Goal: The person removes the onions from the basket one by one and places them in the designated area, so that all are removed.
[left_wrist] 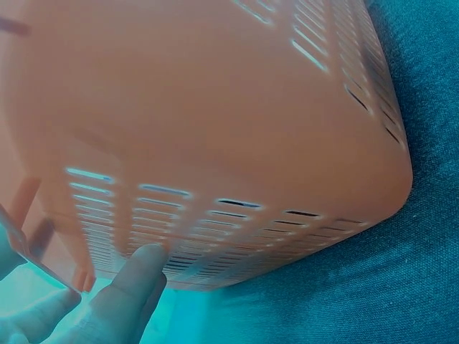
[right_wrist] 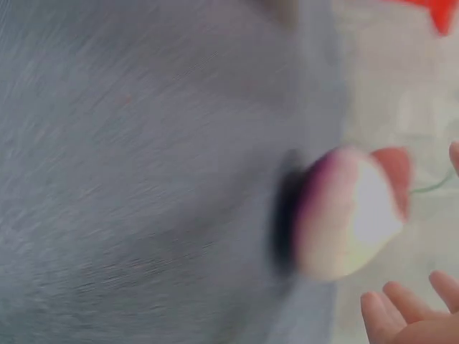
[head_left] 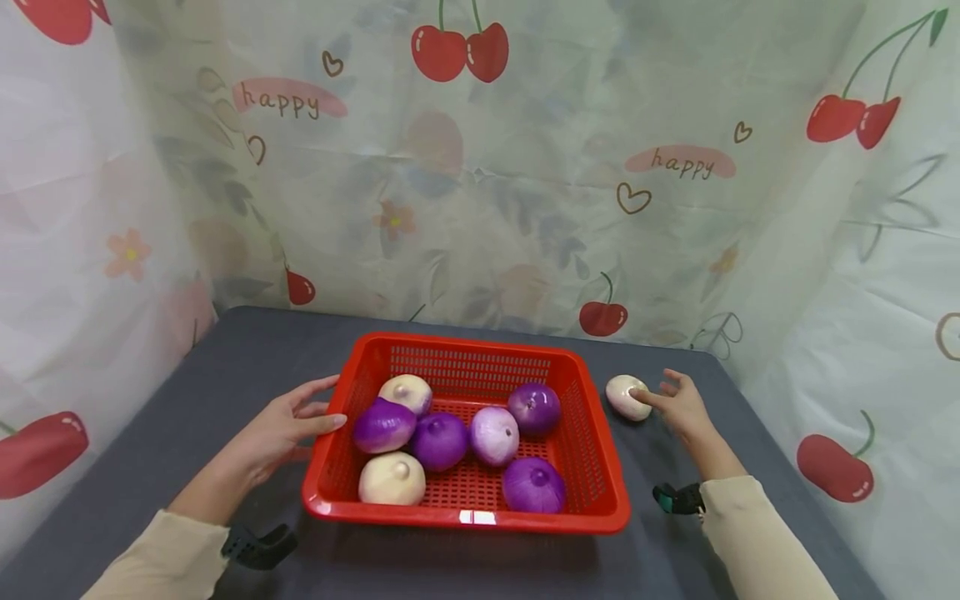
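A red plastic basket [head_left: 465,515] with slotted walls holds several onions: purple ones such as the onion [head_left: 533,485] at the front right, whitish ones such as the onion [head_left: 392,479] at the front left, and a pale lilac onion [head_left: 494,436]. My left hand [head_left: 281,429] grips the basket's left rim, thumb over the edge; in the left wrist view its fingers [left_wrist: 136,283] touch the outer wall. Right of the basket, a white onion [head_left: 628,397] with a purplish side lies on the table. My right hand [head_left: 681,406] is beside it, fingers spread; the right wrist view shows a gap between them.
The dark grey table [head_left: 285,333] carries the basket and the loose onion. A cherry-patterned curtain [head_left: 480,208] encloses the back and both sides, meeting the table edges. Dark straps [head_left: 258,546] circle the wrists.
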The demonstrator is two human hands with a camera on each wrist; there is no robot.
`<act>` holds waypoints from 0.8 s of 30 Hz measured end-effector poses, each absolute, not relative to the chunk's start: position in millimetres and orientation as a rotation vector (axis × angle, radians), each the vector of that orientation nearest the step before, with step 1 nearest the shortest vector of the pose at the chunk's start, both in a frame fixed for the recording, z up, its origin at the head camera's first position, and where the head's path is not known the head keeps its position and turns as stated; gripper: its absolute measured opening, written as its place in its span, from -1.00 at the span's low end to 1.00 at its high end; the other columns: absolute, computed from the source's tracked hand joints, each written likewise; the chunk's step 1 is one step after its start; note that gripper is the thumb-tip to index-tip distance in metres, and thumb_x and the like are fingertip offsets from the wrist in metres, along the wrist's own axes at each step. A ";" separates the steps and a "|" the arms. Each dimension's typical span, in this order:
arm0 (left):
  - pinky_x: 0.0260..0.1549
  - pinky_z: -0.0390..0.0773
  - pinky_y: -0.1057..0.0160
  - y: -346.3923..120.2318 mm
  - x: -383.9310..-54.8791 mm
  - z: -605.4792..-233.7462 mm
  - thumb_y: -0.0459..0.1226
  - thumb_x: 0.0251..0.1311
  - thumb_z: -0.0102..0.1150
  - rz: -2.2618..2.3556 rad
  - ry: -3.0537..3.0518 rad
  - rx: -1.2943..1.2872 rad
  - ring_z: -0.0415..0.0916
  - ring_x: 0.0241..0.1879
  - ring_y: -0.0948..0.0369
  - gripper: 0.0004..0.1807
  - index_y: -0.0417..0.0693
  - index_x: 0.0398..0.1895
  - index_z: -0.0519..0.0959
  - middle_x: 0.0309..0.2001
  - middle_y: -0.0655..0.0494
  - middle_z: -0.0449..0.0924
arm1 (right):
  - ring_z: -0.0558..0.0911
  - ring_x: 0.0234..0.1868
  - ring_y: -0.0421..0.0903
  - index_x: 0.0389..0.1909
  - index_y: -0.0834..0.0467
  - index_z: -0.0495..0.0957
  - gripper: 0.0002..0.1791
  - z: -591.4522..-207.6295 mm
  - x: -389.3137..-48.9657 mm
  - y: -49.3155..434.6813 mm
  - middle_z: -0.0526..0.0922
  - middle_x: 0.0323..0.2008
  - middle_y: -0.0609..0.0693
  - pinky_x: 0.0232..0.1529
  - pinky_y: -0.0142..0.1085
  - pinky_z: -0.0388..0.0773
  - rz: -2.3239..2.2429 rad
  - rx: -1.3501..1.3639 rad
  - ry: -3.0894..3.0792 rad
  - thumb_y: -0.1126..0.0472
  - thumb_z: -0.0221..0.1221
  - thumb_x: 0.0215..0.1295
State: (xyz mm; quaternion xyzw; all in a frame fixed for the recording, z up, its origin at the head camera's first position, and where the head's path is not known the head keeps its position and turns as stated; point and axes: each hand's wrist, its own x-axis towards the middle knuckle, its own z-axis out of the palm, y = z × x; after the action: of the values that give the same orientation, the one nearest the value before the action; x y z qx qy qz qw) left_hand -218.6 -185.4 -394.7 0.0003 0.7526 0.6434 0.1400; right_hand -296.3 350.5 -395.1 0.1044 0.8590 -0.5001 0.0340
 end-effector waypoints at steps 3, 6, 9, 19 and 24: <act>-0.09 0.63 -0.11 -185.5 -218.0 -394.2 -0.18 0.25 0.22 1.856 2.177 0.000 0.57 0.07 -0.04 -0.13 0.02 0.53 -0.03 0.36 -0.35 0.24 | -0.04 0.50 0.28 0.52 0.23 -0.32 0.08 -374.9 -289.0 344.4 -0.14 0.49 0.37 0.42 0.17 0.05 -1.594 0.235 2.642 0.01 0.24 0.29; -0.09 0.62 -0.11 -185.4 -217.4 -394.0 -0.18 0.25 0.23 1.856 2.179 0.003 0.57 0.08 -0.05 -0.12 0.02 0.53 -0.03 0.36 -0.34 0.24 | 0.00 0.50 0.25 0.53 0.19 -0.28 0.06 -354.0 -278.7 333.8 -0.08 0.50 0.32 0.43 0.17 0.03 -1.674 0.111 2.634 0.01 0.24 0.29; -0.08 0.62 -0.11 -185.4 -217.0 -394.3 -0.17 0.24 0.23 1.857 2.181 0.010 0.56 0.08 -0.05 -0.12 0.03 0.53 -0.04 0.36 -0.34 0.24 | 0.07 0.49 0.21 0.53 0.16 -0.20 -0.01 -333.3 -264.0 318.5 0.00 0.49 0.27 0.43 0.16 0.05 -1.731 -0.030 2.615 0.04 0.23 0.31; -0.07 0.62 -0.11 -186.6 -217.6 -396.1 -0.17 0.24 0.23 1.856 2.183 0.026 0.57 0.07 -0.02 -0.12 0.02 0.53 -0.04 0.35 -0.34 0.25 | 0.30 0.38 0.19 0.42 0.13 0.13 -0.28 -319.5 -214.9 258.3 0.32 0.36 0.18 0.13 -0.44 0.51 -1.715 -0.476 2.563 0.23 0.22 0.30; -0.08 0.62 -0.12 -186.9 -218.6 -396.2 -0.17 0.25 0.23 1.857 2.173 0.030 0.58 0.05 -0.01 -0.12 0.02 0.53 -0.04 0.34 -0.34 0.26 | 0.30 0.36 0.28 0.39 0.16 0.17 -0.28 -334.5 -200.9 239.2 0.33 0.34 0.23 0.10 -0.23 0.58 -1.716 -0.525 2.430 0.25 0.25 0.25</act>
State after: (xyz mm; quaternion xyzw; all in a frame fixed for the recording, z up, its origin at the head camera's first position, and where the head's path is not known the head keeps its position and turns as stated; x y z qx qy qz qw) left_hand -218.6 -186.9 -396.2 0.0103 0.7526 0.6431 0.1411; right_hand -200.9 239.2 -334.5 -0.1735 0.8029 -0.5671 0.0605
